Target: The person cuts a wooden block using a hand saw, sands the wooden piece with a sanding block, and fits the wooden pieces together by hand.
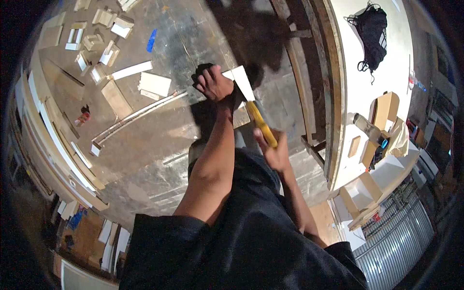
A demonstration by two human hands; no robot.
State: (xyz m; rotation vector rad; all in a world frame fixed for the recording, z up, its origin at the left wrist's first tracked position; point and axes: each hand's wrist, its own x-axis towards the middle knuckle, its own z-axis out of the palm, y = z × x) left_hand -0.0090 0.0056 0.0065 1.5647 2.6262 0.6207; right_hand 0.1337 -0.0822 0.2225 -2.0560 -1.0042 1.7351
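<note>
My right hand (274, 149) is wrapped round the yellow handle of a tool (262, 124), whose far end points up and left to a white piece (243, 83). My left hand (214, 84) is beside the white piece, to its left, with the fingers bent. What these fingers hold, if anything, is hidden in dark shadow. A pale wooden piece (241, 117) shows partly between my forearms.
Small wood blocks (104, 18) and white-edged pieces (122, 27) lie scattered at upper left. Long strips (137, 113) lie on the floor. A white table (360, 101) at right bears black fabric (371, 38) and cardboard boxes (384, 111).
</note>
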